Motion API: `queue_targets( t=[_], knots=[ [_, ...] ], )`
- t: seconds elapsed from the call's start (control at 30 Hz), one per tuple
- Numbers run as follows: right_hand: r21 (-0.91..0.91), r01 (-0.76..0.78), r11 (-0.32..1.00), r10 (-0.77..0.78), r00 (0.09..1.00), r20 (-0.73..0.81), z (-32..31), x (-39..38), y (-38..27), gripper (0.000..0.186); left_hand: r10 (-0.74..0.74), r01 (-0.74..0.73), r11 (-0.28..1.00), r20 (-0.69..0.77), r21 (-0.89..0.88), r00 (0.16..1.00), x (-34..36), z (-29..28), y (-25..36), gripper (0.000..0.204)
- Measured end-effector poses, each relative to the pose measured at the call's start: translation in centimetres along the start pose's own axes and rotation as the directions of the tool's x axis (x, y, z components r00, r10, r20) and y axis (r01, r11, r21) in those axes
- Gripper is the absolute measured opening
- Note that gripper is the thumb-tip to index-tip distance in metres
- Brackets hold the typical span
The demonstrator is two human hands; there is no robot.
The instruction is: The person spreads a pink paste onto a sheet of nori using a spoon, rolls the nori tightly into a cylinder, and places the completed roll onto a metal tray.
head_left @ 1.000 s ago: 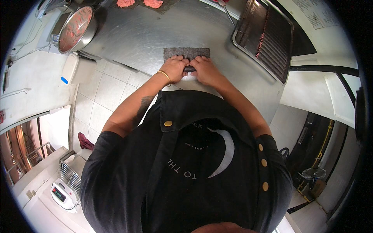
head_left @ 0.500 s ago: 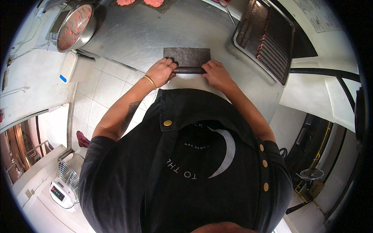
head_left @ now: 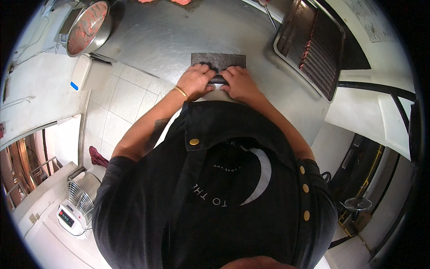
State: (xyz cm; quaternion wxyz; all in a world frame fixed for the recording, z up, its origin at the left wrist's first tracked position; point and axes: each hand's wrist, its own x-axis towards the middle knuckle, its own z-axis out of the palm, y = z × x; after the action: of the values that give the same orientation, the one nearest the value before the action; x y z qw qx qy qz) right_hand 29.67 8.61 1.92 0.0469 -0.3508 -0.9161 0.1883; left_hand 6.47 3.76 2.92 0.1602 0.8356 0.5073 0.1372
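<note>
A dark seaweed sheet (head_left: 219,58) lies on the metal table in front of me, its near part rolled into a thin seaweed roll (head_left: 218,80). My left hand (head_left: 196,82) is curled over the left part of the roll, thumb on the near side. Opposite it, my right hand (head_left: 240,83) grips the right part in the same way. The hands nearly meet, and only a short middle stretch of the roll shows between them; its ends are hidden under my fingers.
At the right, a metal tray (head_left: 330,92) holds several dark rolls with pinkish ends. A steel bowl (head_left: 107,29) smeared with pink paste stands at the far left of the steel table (head_left: 148,33). Lumps of pink paste (head_left: 181,2) lie at the far edge. A white fan (head_left: 74,217) is lower left.
Both hands have slid inward from the ends of the roll toward its middle and now cover more of it. The far part of the sheet still lies flat.
</note>
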Motion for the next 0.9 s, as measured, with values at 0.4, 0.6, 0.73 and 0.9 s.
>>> queue_targets(
  t=[0.4, 0.6, 0.73, 0.9],
  knots=[
    [0.02, -0.081, 0.997, 0.077, 0.99, 0.122, 0.6, 1.7, -0.5, 0.037, -0.268, 0.261, 0.962, 0.098, 0.079, 0.958, 1.2, 2.8, 1.3, 0.045],
    [0.031, -0.054, 0.998, 0.05, 0.992, 0.113, 0.9, 1.4, 0.1, 0.037, -0.216, 0.213, 0.976, 0.056, 0.051, 0.975, 1.0, 2.7, 1.2, 0.04],
    [0.002, -0.066, 0.998, 0.065, 0.995, 0.072, 0.9, 0.3, 0.8, 0.039, -0.162, 0.162, 0.987, 0.035, 0.005, 0.986, -0.1, 2.2, 0.3, 0.044],
    [0.03, -0.077, 0.997, 0.074, 0.994, 0.085, -0.5, -0.9, 2.3, 0.037, -0.067, 0.067, 0.998, -0.064, -0.001, 0.996, -1.8, 1.4, -1.0, 0.039]
  ],
)
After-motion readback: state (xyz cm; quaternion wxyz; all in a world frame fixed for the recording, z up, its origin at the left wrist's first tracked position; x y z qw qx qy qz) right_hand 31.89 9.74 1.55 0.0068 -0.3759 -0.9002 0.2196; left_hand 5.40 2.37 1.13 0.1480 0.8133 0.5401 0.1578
